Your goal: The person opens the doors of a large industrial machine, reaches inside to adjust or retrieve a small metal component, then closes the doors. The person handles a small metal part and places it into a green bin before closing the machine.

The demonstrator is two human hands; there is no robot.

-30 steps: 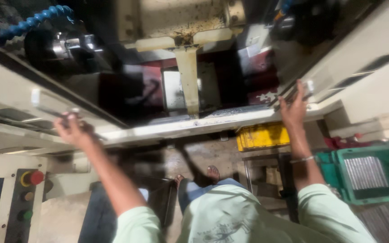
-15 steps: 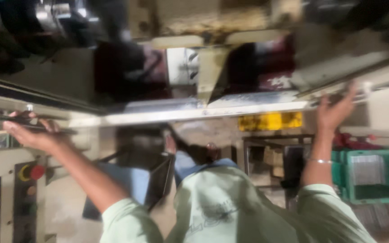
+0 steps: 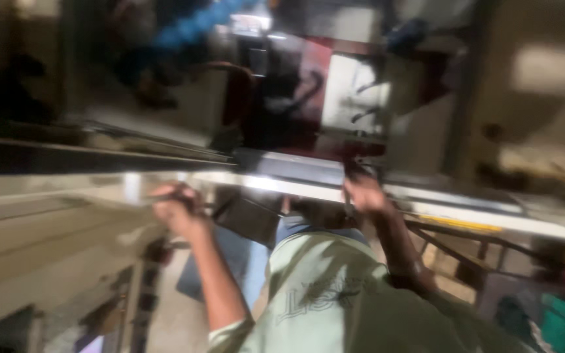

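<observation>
Heavily blurred view. Left hand [image 3: 176,210] curled shut around the edge of a pale sliding machine door [image 3: 53,229]. Right hand [image 3: 363,193] raised against the bright metal rail [image 3: 439,208] above; finger state cannot be told.

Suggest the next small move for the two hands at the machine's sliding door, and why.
Probably hold steady for a moment: the left hand and right hand both sit at the pale door edge, and heavy blur hides whether either grip is closed.
</observation>
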